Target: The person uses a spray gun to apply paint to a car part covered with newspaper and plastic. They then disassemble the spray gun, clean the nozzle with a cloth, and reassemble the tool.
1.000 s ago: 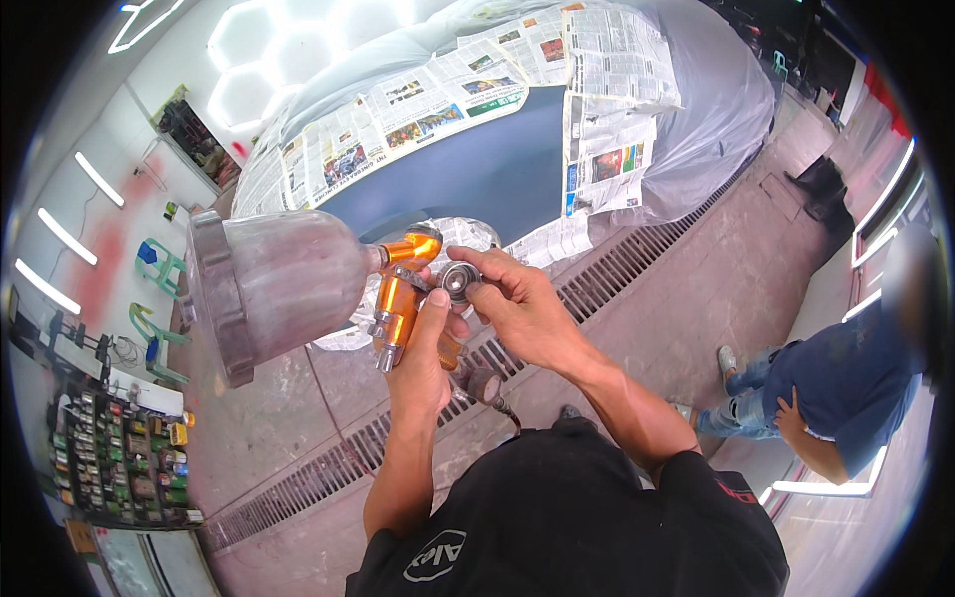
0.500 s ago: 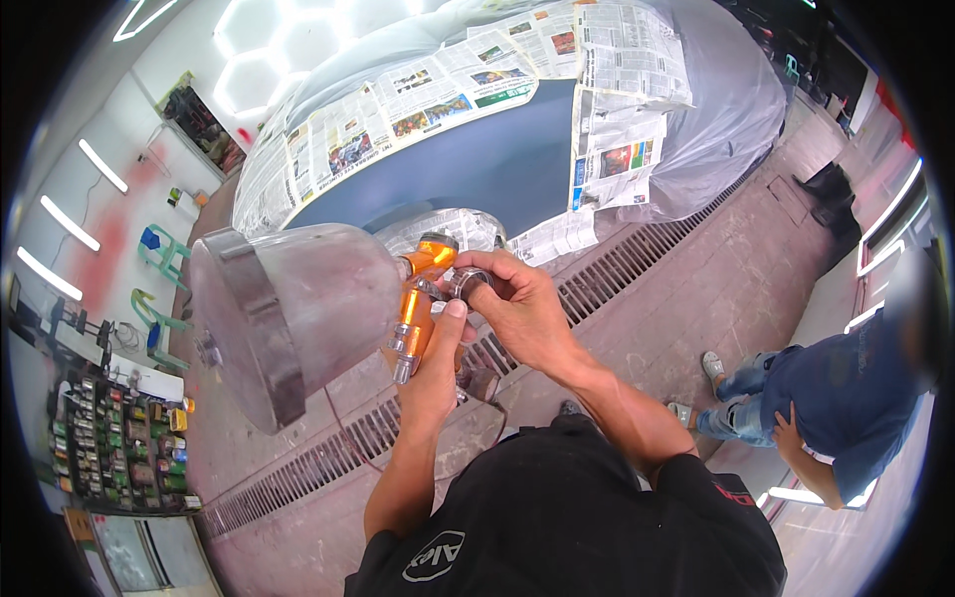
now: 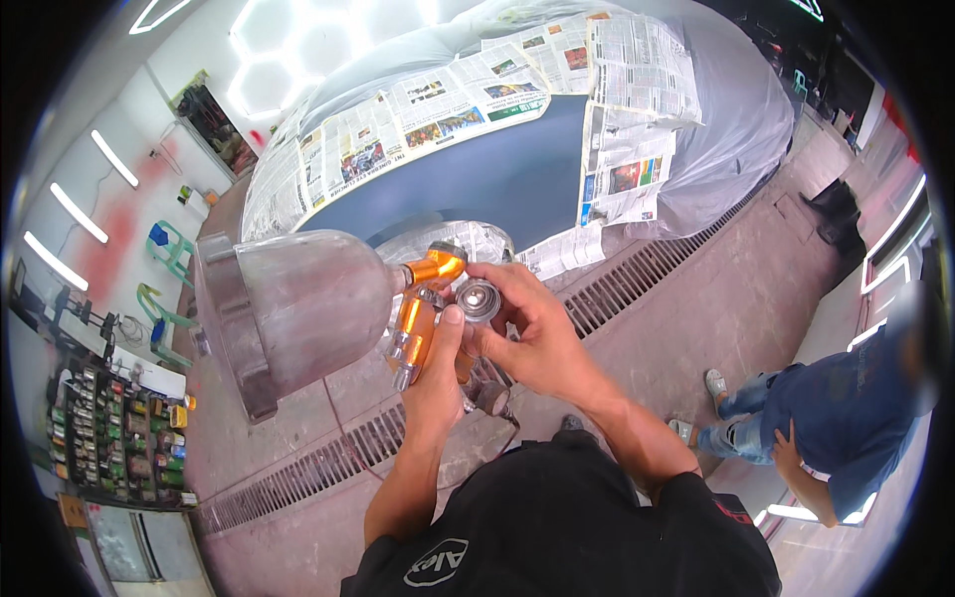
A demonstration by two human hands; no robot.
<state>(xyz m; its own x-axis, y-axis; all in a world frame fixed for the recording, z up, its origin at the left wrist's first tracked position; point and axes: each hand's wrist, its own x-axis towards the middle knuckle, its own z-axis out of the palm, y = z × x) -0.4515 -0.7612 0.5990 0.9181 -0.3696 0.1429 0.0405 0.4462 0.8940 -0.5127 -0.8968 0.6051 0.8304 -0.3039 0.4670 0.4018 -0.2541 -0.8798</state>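
Note:
An orange and chrome spray gun (image 3: 433, 264) is held in front of me, with a large cloudy cup (image 3: 308, 313) lying sideways to its left. My left hand (image 3: 438, 368) is closed around the gun's body and handle, thumb upward near a round silver part (image 3: 479, 298). My right hand (image 3: 532, 333) grips that silver part at the gun's nozzle end, its face turned up with a centre hole visible. Whether the part is fully off the gun I cannot tell. A round gauge (image 3: 493, 396) hangs under the gun, with a thin hose running down.
Ahead, a vehicle under plastic and newspaper (image 3: 448, 99) shows a dark blue-grey panel (image 3: 453, 169). A floor grate (image 3: 637, 269) runs diagonally. A co-worker (image 3: 826, 418) stands at right. Plastic chairs (image 3: 169, 249) and shelved cans (image 3: 109, 428) are at left, a black object (image 3: 831, 219) at upper right.
My right fingers have shifted around the silver part, which tipped sideways half a second ago and now faces up again. The gun sits slightly lower and farther right than a second ago.

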